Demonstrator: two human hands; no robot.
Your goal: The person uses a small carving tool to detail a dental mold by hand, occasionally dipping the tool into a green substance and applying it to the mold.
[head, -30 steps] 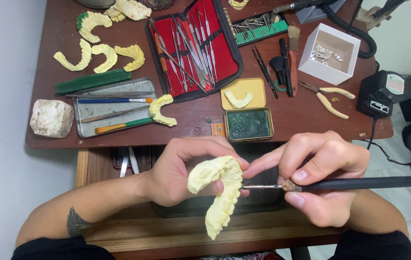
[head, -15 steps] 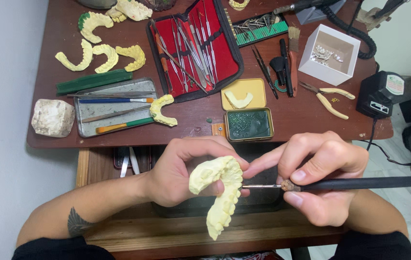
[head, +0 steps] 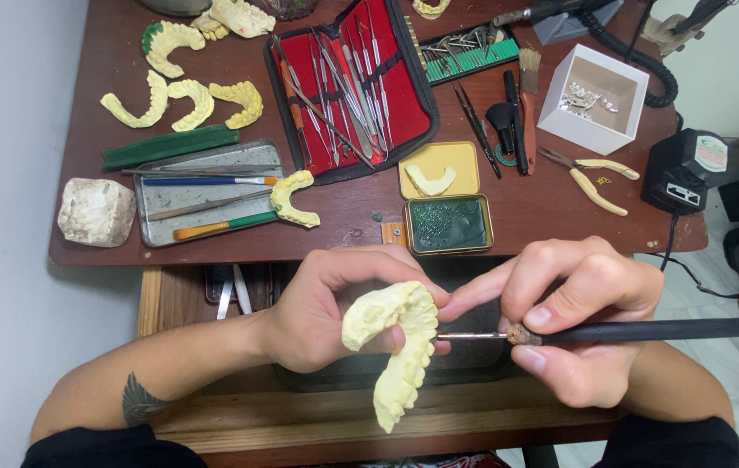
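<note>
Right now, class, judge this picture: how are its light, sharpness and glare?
Head view: soft, even light; faint shadows under the left hand and right hand; the cast and tool are sharp; mild sheen on the metal tray; table edges bow slightly.

Cases, tins and one labelled box on the brown wooden table (head: 213, 95)

An open red-lined black instrument case (head: 348, 87) lies top centre. Below it an open small rectangular brass-coloured tin (head: 443, 198) shows a yellow lid half above a dark green half. A flat grey metal tray (head: 209, 192) sits at left, near the front edge. A white square cardboard box (head: 593, 98) stands open at upper right. At the right edge, a black boxy power unit (head: 686, 169) carries a round whitish label (head: 710, 152) and a small white rectangular label (head: 674, 192).
</note>
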